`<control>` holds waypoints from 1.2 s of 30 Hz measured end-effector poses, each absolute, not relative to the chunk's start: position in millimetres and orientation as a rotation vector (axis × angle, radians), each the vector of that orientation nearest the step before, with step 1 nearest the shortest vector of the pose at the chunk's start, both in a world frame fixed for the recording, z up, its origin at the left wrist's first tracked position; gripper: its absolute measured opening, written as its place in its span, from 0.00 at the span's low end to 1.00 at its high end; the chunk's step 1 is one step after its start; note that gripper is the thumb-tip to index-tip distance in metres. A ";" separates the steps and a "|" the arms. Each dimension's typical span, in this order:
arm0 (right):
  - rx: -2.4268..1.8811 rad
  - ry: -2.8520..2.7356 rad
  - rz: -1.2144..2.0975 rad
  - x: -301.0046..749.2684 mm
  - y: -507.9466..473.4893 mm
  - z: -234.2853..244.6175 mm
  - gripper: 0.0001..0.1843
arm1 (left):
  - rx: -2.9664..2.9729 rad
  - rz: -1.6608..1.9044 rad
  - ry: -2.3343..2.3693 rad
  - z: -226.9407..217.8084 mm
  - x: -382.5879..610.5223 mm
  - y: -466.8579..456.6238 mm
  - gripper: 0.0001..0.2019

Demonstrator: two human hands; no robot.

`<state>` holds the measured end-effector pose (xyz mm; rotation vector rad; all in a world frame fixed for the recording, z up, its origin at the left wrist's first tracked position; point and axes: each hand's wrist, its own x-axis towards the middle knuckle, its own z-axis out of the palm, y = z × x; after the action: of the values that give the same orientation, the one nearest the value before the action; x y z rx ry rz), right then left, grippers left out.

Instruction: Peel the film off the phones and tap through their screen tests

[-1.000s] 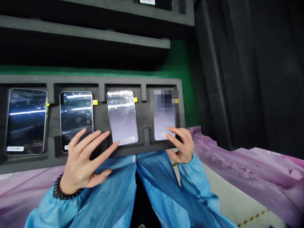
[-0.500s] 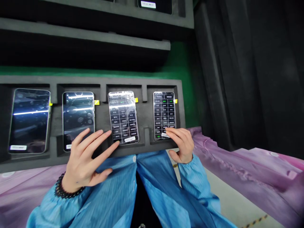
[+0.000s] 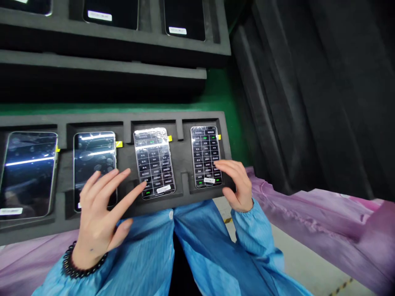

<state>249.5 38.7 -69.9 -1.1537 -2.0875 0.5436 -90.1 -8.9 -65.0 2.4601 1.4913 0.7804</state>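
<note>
A dark-screened phone (image 3: 27,172) lies at far left. Behind it, grey foam trays (image 3: 123,74) stack stepwise, the top one holding dark labelled phones (image 3: 184,18). A green surface (image 3: 222,90) lies beneath, purple cloth (image 3: 308,213) drapes at right, and a black curtain (image 3: 324,82) hangs beyond

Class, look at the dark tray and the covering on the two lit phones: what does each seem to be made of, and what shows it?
Tray: likely dense dark-grey foam, matte; thick, soft-edged cut pockets, no shine. Covering on the lit phones: probably thin clear plastic film, glossy; wrinkled glare near the top.
</note>
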 end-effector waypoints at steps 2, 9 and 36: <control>-1.316 -2.016 0.477 245.5 50.9 -67.8 0.25 | 2.386 0.846 1.556 -62.3 -80.2 1.5 0.28; -1.689 -1.777 0.733 239.3 74.2 -82.1 0.34 | 2.223 0.816 1.680 -65.7 -53.2 24.1 0.28; -1.382 -1.517 0.556 240.6 46.9 -107.3 0.36 | 2.284 1.334 1.776 -86.4 -56.9 5.5 0.24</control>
<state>240.6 46.9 -107.3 -1.3820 -1.5171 0.5560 -56.9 5.5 -86.4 2.2839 1.7764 1.3338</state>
